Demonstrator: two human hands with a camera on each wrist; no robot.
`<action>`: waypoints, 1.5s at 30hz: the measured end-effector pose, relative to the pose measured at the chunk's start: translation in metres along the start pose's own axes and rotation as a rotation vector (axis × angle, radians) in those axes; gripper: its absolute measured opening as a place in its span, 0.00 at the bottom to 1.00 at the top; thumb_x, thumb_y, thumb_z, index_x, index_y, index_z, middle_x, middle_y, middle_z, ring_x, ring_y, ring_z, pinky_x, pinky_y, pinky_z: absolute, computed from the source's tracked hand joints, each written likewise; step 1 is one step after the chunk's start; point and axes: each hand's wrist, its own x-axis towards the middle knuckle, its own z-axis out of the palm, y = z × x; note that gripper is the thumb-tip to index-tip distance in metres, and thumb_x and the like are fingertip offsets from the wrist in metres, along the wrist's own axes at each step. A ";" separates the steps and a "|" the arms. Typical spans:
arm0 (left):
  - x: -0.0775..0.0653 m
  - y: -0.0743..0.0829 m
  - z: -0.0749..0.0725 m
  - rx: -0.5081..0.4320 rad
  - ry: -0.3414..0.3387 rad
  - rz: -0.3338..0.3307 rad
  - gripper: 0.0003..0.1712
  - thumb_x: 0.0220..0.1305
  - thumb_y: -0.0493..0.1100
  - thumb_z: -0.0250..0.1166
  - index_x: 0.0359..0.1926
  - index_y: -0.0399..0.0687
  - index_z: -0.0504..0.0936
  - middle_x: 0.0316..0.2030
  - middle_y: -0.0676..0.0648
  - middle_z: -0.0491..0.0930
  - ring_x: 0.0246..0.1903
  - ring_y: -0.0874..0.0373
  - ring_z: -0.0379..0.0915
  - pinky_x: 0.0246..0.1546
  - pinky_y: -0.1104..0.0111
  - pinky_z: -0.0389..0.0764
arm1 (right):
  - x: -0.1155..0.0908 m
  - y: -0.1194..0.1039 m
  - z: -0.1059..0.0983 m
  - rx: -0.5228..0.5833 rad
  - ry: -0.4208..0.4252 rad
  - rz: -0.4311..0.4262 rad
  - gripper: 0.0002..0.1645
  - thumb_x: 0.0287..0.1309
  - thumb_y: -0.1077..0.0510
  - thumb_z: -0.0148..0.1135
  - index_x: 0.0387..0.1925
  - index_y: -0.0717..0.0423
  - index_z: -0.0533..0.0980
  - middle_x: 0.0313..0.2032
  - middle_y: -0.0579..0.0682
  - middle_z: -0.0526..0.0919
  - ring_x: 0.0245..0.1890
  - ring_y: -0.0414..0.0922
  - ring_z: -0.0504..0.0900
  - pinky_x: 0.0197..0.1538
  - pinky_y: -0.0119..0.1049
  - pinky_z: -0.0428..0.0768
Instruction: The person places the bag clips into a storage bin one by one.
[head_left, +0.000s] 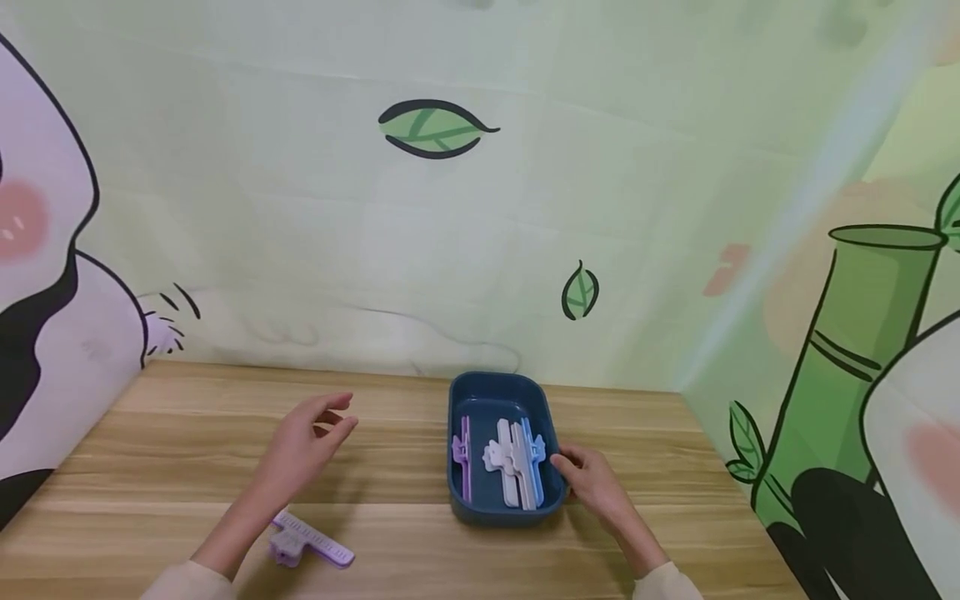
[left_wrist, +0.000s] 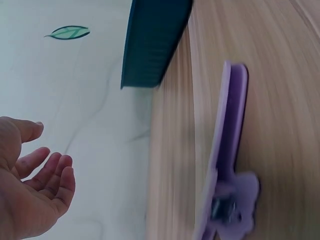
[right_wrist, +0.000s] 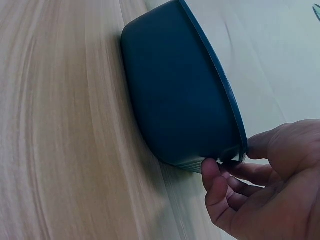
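Observation:
My right hand (head_left: 596, 479) grips the right side of a dark blue plastic basket (head_left: 504, 520). In the right wrist view, its thumb is at the rim and its fingers (right_wrist: 212, 182) curl under the wall. Inside, a purple bag clip (head_left: 467, 479) lies along the left side. White clips (head_left: 508, 479) and a blue clip (head_left: 537, 450) lie together at the right. My left hand (head_left: 303, 442) is raised above the table, fingers loosely bent, holding nothing. Below its forearm, another purple clip (head_left: 322, 546) lies on the wood, partly covered by the arm in the head view.
The wood-grain table (head_left: 405, 550) meets a pale green printed backdrop (head_left: 300, 208) just behind the basket. A printed bamboo stalk (head_left: 862, 350) is on the right side and a panda figure (head_left: 112, 308) on the left.

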 end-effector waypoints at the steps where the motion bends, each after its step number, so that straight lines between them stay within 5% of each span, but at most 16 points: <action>1: -0.001 -0.001 -0.003 0.000 0.007 -0.001 0.21 0.72 0.37 0.66 0.62 0.30 0.78 0.55 0.35 0.81 0.48 0.46 0.81 0.47 0.62 0.82 | 0.000 0.000 0.000 0.003 0.002 0.001 0.17 0.76 0.63 0.55 0.58 0.69 0.79 0.43 0.58 0.84 0.35 0.48 0.80 0.36 0.43 0.82; 9: -0.014 -0.008 -0.026 0.033 0.047 -0.008 0.22 0.73 0.39 0.66 0.63 0.31 0.77 0.57 0.34 0.80 0.49 0.45 0.81 0.47 0.65 0.81 | 0.000 0.000 -0.001 0.015 0.013 0.006 0.16 0.75 0.63 0.56 0.57 0.69 0.80 0.41 0.56 0.84 0.34 0.48 0.80 0.35 0.43 0.81; 13: -0.021 -0.011 -0.034 0.050 0.065 -0.014 0.23 0.72 0.38 0.66 0.63 0.30 0.77 0.56 0.34 0.81 0.47 0.47 0.80 0.44 0.74 0.79 | 0.001 0.000 0.000 0.019 0.015 -0.009 0.16 0.75 0.63 0.56 0.56 0.70 0.80 0.42 0.58 0.84 0.35 0.49 0.81 0.35 0.44 0.82; 22: -0.036 -0.019 -0.056 0.058 0.105 -0.035 0.24 0.72 0.39 0.67 0.63 0.30 0.77 0.55 0.33 0.81 0.43 0.75 0.73 0.41 0.83 0.74 | 0.001 0.001 0.001 0.012 0.013 -0.010 0.16 0.74 0.64 0.57 0.56 0.69 0.80 0.43 0.58 0.85 0.35 0.49 0.81 0.35 0.44 0.83; 27: -0.044 -0.022 -0.066 0.053 0.131 -0.040 0.23 0.71 0.38 0.67 0.62 0.30 0.78 0.54 0.32 0.82 0.42 0.82 0.70 0.41 0.86 0.72 | 0.001 0.001 0.000 0.028 0.006 -0.016 0.16 0.74 0.64 0.56 0.56 0.71 0.79 0.43 0.59 0.85 0.36 0.49 0.82 0.36 0.44 0.84; 38: -0.058 -0.022 -0.074 0.091 0.170 -0.025 0.21 0.70 0.35 0.68 0.60 0.32 0.79 0.51 0.34 0.83 0.40 0.83 0.70 0.40 0.88 0.72 | 0.001 0.003 -0.001 0.040 -0.008 -0.024 0.16 0.74 0.64 0.56 0.56 0.71 0.79 0.42 0.59 0.85 0.35 0.48 0.82 0.34 0.40 0.83; 45: -0.066 -0.019 -0.075 0.119 0.115 -0.096 0.22 0.72 0.39 0.67 0.62 0.31 0.79 0.54 0.33 0.81 0.41 0.82 0.69 0.38 0.86 0.73 | 0.001 0.002 -0.001 0.042 -0.013 -0.010 0.17 0.75 0.64 0.55 0.58 0.71 0.79 0.44 0.59 0.85 0.36 0.48 0.83 0.35 0.40 0.84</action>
